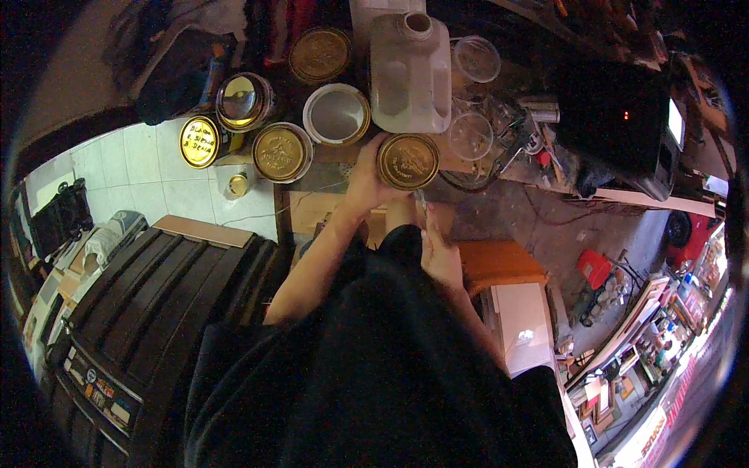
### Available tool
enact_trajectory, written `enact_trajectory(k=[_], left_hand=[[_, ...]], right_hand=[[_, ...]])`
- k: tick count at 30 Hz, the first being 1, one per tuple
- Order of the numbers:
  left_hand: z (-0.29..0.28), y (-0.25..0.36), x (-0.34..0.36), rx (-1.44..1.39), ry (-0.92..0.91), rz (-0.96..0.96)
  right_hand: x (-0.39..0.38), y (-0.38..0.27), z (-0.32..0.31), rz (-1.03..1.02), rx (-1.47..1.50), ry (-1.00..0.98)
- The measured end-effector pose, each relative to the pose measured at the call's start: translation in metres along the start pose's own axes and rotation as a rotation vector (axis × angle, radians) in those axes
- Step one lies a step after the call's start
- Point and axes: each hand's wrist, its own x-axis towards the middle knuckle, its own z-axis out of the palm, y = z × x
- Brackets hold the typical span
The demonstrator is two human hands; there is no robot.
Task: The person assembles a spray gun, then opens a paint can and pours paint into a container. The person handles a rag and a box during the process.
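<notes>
A paint can with a gold-coloured lid (408, 161) stands at the near edge of the workbench. My left hand (370, 183) is wrapped round the can's left side. In my right hand (441, 256), just in front of the can, is a thin metal tool (422, 201). Its upper end meets the near rim of the lid; the handle is mostly hidden by my fingers. To the left are a lidded paint can (282, 152) and an open white tub (336, 114). Behind the held can rises a translucent plastic jug (409, 74).
More cans stand at the left, one with a yellow lid (200, 142). Clear plastic cups (470, 136) and loose tools lie on the right of the bench, beside a dark screen (616, 125). A dark ribbed case (168, 288) is on my left, an orange-brown wooden piece (503, 263) on my right.
</notes>
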Motion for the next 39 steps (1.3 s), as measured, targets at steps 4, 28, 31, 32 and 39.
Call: enact_trajectory(k=[4,28,31,32,39], left_hand=[[0.018,-0.004,-0.009,-0.089,0.094,-0.049],[-0.016,0.035,0.009,0.197,-0.118,0.021],[-0.011,0.032,0.004,0.223,-0.077,0.003],[-0.007,0.029,0.0,0.232,-0.058,-0.007],[0.012,0.04,-0.015,0.266,0.116,-0.027]], right_hand=[[0.013,0.051,0.035,-0.071,0.12,0.043],[0.015,0.058,0.043,-0.24,0.054,0.169],[0.014,0.06,0.035,-0.144,0.017,0.07],[0.012,0.052,0.025,-0.106,-0.004,0.052],[0.003,-0.037,-0.048,0.188,-0.235,-0.168]])
